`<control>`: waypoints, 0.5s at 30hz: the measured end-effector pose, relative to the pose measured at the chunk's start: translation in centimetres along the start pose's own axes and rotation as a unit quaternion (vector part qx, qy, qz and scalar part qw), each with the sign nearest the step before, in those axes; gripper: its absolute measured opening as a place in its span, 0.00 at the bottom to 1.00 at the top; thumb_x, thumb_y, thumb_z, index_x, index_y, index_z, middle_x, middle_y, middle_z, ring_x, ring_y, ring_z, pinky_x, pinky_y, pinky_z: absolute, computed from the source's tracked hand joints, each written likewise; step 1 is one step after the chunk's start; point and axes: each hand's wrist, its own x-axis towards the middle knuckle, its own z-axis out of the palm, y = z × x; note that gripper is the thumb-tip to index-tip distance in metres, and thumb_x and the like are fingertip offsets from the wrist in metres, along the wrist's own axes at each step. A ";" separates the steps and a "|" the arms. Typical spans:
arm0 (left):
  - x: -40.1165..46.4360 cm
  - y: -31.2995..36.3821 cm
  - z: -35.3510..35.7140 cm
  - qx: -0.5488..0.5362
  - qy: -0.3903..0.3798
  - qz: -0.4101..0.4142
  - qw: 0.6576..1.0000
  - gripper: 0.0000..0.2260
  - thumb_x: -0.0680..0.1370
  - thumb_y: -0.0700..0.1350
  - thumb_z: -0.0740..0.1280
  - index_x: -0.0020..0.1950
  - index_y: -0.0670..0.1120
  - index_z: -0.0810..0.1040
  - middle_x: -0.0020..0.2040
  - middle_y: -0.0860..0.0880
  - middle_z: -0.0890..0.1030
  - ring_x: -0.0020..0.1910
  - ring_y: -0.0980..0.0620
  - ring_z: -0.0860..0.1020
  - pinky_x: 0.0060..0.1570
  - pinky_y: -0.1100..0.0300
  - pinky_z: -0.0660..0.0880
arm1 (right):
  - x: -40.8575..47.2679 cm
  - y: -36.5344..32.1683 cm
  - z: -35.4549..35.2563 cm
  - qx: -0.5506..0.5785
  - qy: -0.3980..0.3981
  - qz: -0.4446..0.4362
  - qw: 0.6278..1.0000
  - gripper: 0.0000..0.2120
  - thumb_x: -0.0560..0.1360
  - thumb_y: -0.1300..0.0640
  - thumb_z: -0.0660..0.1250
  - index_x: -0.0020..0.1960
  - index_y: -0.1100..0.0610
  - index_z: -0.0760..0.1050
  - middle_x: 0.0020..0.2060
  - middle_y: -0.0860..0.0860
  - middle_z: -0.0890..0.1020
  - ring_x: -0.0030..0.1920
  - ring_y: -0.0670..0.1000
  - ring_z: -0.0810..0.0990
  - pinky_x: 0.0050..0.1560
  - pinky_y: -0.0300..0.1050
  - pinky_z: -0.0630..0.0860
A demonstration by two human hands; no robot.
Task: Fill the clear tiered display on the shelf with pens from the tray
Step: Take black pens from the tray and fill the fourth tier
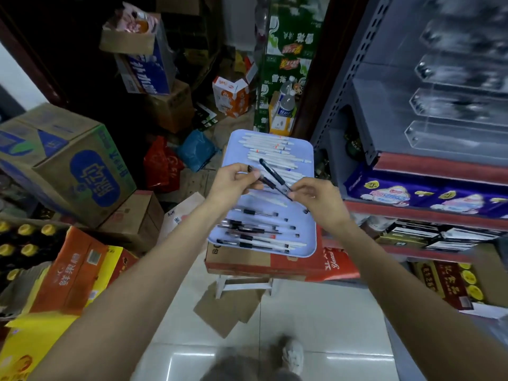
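Both hands pinch black pens — above tray.

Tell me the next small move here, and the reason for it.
Probably carry the black pens up and right to the clear tiered display. Both the left hand and right hand already pinch them above the tray, and the display's tiers look unfilled.

A small shop's stockroom: stacked drink cartons beside metal shelving of packaged goods.

Both arms outstretched, left hand and right hand fingers pinching.
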 end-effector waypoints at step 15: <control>5.2 12.6 22.3 0.108 -0.038 0.173 0.978 0.16 0.75 0.50 0.68 0.45 0.36 0.80 0.40 0.46 0.79 0.41 0.52 0.76 0.46 0.56 0.71 | 1.2 3.4 -20.2 0.191 0.083 0.001 0.978 0.03 0.71 0.62 0.71 0.44 0.60 0.78 0.41 0.60 0.84 0.39 0.53 0.82 0.46 0.40 0.78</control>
